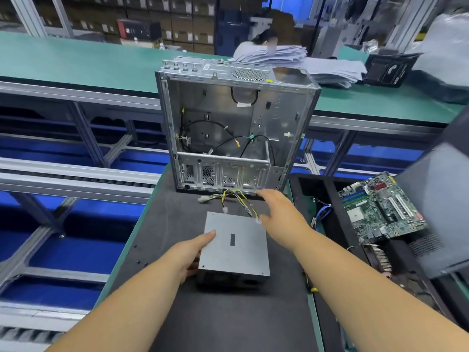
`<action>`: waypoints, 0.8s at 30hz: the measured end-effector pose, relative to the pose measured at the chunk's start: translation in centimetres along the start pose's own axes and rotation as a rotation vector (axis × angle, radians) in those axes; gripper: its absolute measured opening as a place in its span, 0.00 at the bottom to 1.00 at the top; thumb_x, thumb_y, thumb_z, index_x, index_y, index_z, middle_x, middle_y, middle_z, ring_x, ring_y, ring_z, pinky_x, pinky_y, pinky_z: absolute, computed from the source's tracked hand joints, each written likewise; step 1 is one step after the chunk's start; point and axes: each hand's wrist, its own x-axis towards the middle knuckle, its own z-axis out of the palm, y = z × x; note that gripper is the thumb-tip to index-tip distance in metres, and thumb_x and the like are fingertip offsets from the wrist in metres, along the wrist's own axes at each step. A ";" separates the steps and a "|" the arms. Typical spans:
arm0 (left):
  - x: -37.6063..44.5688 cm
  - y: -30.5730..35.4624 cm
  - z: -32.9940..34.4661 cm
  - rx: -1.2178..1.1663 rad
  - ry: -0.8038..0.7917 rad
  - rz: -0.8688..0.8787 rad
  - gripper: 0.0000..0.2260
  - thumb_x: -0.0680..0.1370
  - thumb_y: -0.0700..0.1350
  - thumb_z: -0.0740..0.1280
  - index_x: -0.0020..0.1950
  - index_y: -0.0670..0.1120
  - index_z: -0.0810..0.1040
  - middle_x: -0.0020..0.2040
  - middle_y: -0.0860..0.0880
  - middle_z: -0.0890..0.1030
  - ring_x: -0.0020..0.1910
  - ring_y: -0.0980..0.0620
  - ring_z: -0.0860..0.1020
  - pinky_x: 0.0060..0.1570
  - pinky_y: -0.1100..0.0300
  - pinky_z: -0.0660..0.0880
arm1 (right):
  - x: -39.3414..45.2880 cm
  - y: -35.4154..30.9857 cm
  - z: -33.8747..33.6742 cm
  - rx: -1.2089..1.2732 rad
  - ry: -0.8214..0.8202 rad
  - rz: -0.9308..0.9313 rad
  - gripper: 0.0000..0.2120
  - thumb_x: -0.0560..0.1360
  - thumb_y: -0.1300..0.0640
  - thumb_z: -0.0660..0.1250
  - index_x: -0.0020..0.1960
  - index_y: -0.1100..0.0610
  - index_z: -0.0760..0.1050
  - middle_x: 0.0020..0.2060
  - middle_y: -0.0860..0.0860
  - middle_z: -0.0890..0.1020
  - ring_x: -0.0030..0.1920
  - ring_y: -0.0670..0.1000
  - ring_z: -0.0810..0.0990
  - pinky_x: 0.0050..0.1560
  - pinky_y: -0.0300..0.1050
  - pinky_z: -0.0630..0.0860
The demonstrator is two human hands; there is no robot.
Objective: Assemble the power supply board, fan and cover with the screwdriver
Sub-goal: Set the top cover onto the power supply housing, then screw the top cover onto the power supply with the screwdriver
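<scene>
Bright, even overhead light, soft shadows, wide-angle bending and blur toward the edges.

Paper stack (304,62) on far green bench (76,62), black box (388,69) just right. Motherboard (380,207) in black tray (335,232), right side. Cartons (182,24) shelved behind.

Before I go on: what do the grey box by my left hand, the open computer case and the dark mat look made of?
Grey rectangular power supply box: sheet metal, matt finish; crisp folded edges. Open silver computer case: probably thin stamped steel, bare, slightly shiny; punched vents and slots. Dark grey bench mat: likely rubber or foam; dull, no glare.
</scene>
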 end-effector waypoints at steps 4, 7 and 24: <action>0.8 0.7 0.1 0.144 0.115 0.074 0.21 0.69 0.55 0.76 0.52 0.40 0.82 0.49 0.44 0.85 0.47 0.44 0.84 0.56 0.48 0.78 | -2.0 3.3 0.4 -0.013 -0.013 0.213 0.22 0.78 0.55 0.65 0.72 0.50 0.69 0.69 0.49 0.68 0.64 0.54 0.73 0.59 0.50 0.74; 0.8 1.2 0.5 0.473 0.194 0.126 0.29 0.69 0.63 0.72 0.58 0.42 0.79 0.59 0.44 0.80 0.54 0.43 0.80 0.59 0.49 0.76 | -3.2 5.4 0.9 -0.066 -0.025 0.327 0.20 0.77 0.52 0.66 0.69 0.50 0.71 0.67 0.52 0.70 0.62 0.55 0.74 0.57 0.48 0.73; 0.3 1.4 4.4 0.676 0.422 0.219 0.37 0.68 0.65 0.72 0.67 0.44 0.64 0.66 0.44 0.67 0.66 0.39 0.67 0.59 0.47 0.70 | -7.8 10.0 3.9 -0.187 -0.164 0.655 0.24 0.75 0.47 0.71 0.62 0.60 0.66 0.59 0.57 0.76 0.59 0.58 0.78 0.48 0.46 0.72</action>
